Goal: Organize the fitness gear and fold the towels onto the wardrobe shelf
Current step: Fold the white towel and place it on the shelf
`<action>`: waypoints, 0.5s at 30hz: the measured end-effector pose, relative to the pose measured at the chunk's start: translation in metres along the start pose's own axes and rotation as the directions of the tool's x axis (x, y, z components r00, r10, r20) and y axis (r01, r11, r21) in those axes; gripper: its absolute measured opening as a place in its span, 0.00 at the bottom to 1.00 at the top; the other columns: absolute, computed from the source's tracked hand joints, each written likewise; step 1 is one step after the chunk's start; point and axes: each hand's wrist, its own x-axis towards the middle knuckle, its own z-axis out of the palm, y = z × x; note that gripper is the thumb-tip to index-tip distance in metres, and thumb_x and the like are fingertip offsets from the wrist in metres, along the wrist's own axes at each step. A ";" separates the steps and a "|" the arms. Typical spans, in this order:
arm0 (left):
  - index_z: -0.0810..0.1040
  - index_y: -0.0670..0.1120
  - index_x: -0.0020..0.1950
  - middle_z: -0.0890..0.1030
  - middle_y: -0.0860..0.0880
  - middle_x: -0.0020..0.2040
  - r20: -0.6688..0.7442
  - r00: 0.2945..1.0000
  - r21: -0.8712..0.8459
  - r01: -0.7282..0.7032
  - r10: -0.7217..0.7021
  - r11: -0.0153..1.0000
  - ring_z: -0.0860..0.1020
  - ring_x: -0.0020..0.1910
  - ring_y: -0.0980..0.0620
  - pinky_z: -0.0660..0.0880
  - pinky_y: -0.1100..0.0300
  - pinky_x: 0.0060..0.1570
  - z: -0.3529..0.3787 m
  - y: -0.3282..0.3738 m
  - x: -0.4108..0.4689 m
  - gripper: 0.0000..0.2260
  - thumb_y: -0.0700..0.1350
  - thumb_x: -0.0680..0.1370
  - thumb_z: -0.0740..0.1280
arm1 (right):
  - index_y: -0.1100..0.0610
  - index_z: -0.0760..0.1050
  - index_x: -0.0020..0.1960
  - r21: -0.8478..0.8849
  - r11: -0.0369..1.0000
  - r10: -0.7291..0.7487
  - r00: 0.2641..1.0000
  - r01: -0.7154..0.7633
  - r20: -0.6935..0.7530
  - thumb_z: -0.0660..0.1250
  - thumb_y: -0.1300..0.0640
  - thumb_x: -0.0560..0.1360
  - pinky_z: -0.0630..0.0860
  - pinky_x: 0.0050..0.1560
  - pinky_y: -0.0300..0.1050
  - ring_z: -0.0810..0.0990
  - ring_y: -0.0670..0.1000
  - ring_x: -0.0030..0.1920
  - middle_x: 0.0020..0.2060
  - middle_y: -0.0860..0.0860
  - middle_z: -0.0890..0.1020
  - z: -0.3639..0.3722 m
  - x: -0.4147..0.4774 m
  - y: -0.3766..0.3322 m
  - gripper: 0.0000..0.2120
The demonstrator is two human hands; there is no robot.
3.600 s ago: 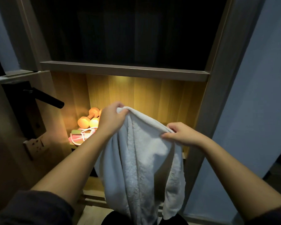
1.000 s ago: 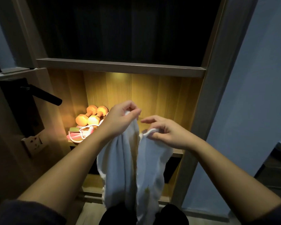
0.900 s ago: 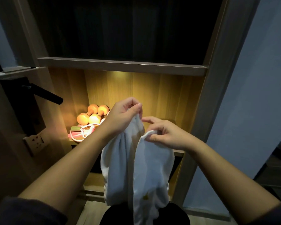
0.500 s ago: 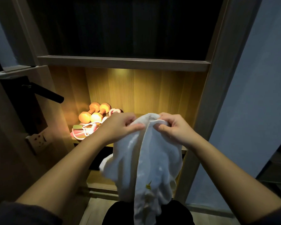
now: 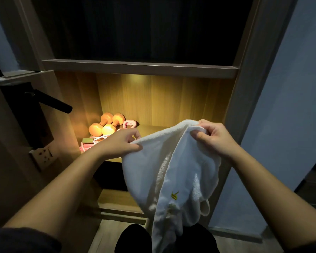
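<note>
Now: folding is under way; the towel is not yet on the shelf.
Towel (image 5: 153, 170): white, hanging doubled in front of the lit wardrobe shelf (image 5: 153, 129).
Left hand (image 5: 120, 141): thumb and fingers pinch its top edge.
Right hand (image 5: 213, 137): pinches the bunched opposite corner.
Gear: orange dumbbells (image 5: 106, 124) sit at the shelf's left rear.
Risk: the lower layers hang uneven, so a slack pinch could drop a corner and undo the fold.

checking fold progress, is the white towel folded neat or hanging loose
Hanging loose. The towel droops in bunched layers from the left hand and right hand, which pinch its top edge.
</note>
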 end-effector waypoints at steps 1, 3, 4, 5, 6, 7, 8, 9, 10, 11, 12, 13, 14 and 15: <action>0.77 0.50 0.42 0.80 0.51 0.41 -0.007 0.999 0.035 0.035 -0.035 0.999 0.79 0.41 0.52 0.74 0.58 0.37 -0.001 -0.007 0.001 0.06 0.52 0.75 0.68 | 0.49 0.80 0.41 -0.003 1.000 0.006 1.000 -0.006 -0.015 0.66 0.58 0.79 0.77 0.44 0.33 0.78 0.42 0.44 0.38 0.38 0.78 -0.001 0.000 0.002 0.09; 0.80 0.47 0.41 0.80 0.49 0.39 -0.101 0.993 0.082 0.074 -0.066 0.994 0.78 0.41 0.49 0.71 0.56 0.38 -0.001 -0.019 0.002 0.10 0.50 0.78 0.67 | 0.48 0.80 0.42 -0.017 1.000 0.014 0.999 -0.015 -0.047 0.66 0.57 0.79 0.77 0.43 0.34 0.78 0.41 0.45 0.38 0.38 0.79 -0.002 0.000 0.004 0.09; 0.81 0.45 0.41 0.79 0.49 0.38 -0.167 0.984 0.031 0.073 -0.067 0.997 0.77 0.41 0.49 0.69 0.55 0.38 0.000 -0.022 0.001 0.11 0.50 0.79 0.66 | 0.48 0.80 0.42 -0.023 1.000 0.017 0.998 -0.018 -0.058 0.66 0.57 0.79 0.76 0.43 0.34 0.78 0.41 0.45 0.39 0.39 0.79 -0.002 0.000 0.005 0.09; 0.81 0.45 0.42 0.79 0.49 0.37 -0.225 0.973 -0.058 0.045 -0.057 0.997 0.76 0.40 0.50 0.68 0.56 0.39 0.001 -0.020 0.000 0.12 0.49 0.80 0.65 | 0.48 0.80 0.42 -0.028 0.999 0.020 0.998 -0.022 -0.066 0.66 0.57 0.79 0.75 0.43 0.35 0.78 0.41 0.44 0.39 0.40 0.78 -0.002 0.000 0.005 0.09; 0.81 0.45 0.44 0.79 0.50 0.37 -0.275 0.961 -0.149 -0.007 -0.035 0.989 0.75 0.40 0.54 0.67 0.56 0.39 0.003 -0.015 -0.001 0.11 0.48 0.81 0.64 | 0.48 0.80 0.42 -0.034 0.999 0.025 0.997 -0.027 -0.067 0.66 0.57 0.79 0.74 0.45 0.35 0.78 0.42 0.45 0.41 0.42 0.78 -0.002 0.000 0.006 0.08; 0.82 0.46 0.45 0.78 0.53 0.36 -0.315 0.949 -0.214 -0.063 -0.008 0.975 0.75 0.38 0.57 0.67 0.58 0.39 0.003 -0.005 -0.002 0.11 0.48 0.81 0.64 | 0.49 0.80 0.43 -0.044 0.998 0.031 0.998 -0.033 -0.057 0.66 0.57 0.79 0.73 0.46 0.37 0.78 0.43 0.47 0.43 0.44 0.78 -0.002 0.000 0.005 0.08; 0.81 0.47 0.45 0.78 0.55 0.36 -0.347 0.938 -0.252 -0.110 0.017 0.961 0.74 0.37 0.59 0.67 0.58 0.38 0.002 0.006 -0.002 0.10 0.50 0.80 0.64 | 0.49 0.80 0.43 -0.053 0.998 0.033 0.999 -0.035 -0.031 0.66 0.56 0.79 0.73 0.48 0.38 0.77 0.44 0.51 0.47 0.44 0.78 -0.002 0.001 0.004 0.07; 0.81 0.46 0.44 0.77 0.55 0.35 -0.371 0.928 -0.277 -0.148 0.036 0.949 0.73 0.36 0.59 0.67 0.58 0.38 0.000 0.019 -0.001 0.11 0.51 0.79 0.64 | 0.50 0.81 0.44 -0.064 0.998 0.030 1.000 -0.029 0.009 0.67 0.56 0.78 0.74 0.51 0.40 0.76 0.44 0.55 0.52 0.43 0.77 -0.002 0.002 0.001 0.06; 0.80 0.45 0.44 0.77 0.52 0.36 -0.389 0.920 -0.294 -0.179 0.054 0.939 0.73 0.37 0.56 0.66 0.57 0.38 -0.003 0.032 0.001 0.12 0.52 0.78 0.64 | 0.51 0.82 0.44 -0.080 0.997 0.018 0.998 -0.013 0.053 0.68 0.55 0.78 0.74 0.55 0.41 0.74 0.43 0.60 0.58 0.42 0.76 -0.002 0.004 -0.002 0.06; 0.79 0.43 0.44 0.76 0.50 0.37 -0.395 0.916 -0.300 -0.199 0.069 0.933 0.72 0.37 0.54 0.66 0.56 0.39 -0.006 0.045 0.002 0.12 0.51 0.78 0.65 | 0.53 0.83 0.44 -0.095 0.995 -0.005 0.996 0.013 0.093 0.68 0.53 0.77 0.74 0.59 0.42 0.71 0.41 0.64 0.62 0.40 0.74 -0.001 0.005 -0.006 0.06; 0.79 0.42 0.44 0.75 0.48 0.38 -0.380 0.921 -0.292 -0.209 0.087 0.933 0.71 0.38 0.54 0.65 0.56 0.39 -0.008 0.056 0.004 0.11 0.49 0.80 0.65 | 0.53 0.83 0.44 -0.096 0.994 -0.032 0.991 0.044 0.127 0.68 0.51 0.77 0.73 0.61 0.44 0.70 0.40 0.66 0.65 0.38 0.73 0.001 0.007 -0.011 0.08; 0.79 0.40 0.45 0.75 0.47 0.38 -0.343 0.933 -0.266 -0.207 0.109 0.942 0.71 0.38 0.54 0.65 0.56 0.39 -0.009 0.066 0.006 0.11 0.47 0.80 0.65 | 0.53 0.83 0.44 -0.079 0.994 -0.058 0.986 0.071 0.155 0.68 0.48 0.76 0.72 0.62 0.45 0.69 0.39 0.67 0.67 0.37 0.72 0.003 0.008 -0.016 0.09; 0.79 0.40 0.45 0.75 0.47 0.38 -0.292 0.947 -0.225 -0.204 0.134 0.953 0.70 0.37 0.55 0.66 0.56 0.39 -0.008 0.076 0.008 0.11 0.46 0.80 0.65 | 0.52 0.83 0.45 -0.046 0.995 -0.081 0.980 0.091 0.181 0.68 0.47 0.74 0.72 0.63 0.46 0.69 0.39 0.68 0.67 0.37 0.72 0.006 0.009 -0.021 0.10; 0.80 0.41 0.45 0.76 0.47 0.38 -0.239 0.958 -0.182 -0.207 0.161 0.961 0.71 0.36 0.56 0.66 0.57 0.38 -0.007 0.086 0.010 0.10 0.47 0.80 0.66 | 0.52 0.84 0.47 0.000 0.994 -0.104 0.972 0.106 0.209 0.68 0.46 0.74 0.72 0.63 0.46 0.70 0.41 0.67 0.66 0.39 0.74 0.008 0.009 -0.026 0.11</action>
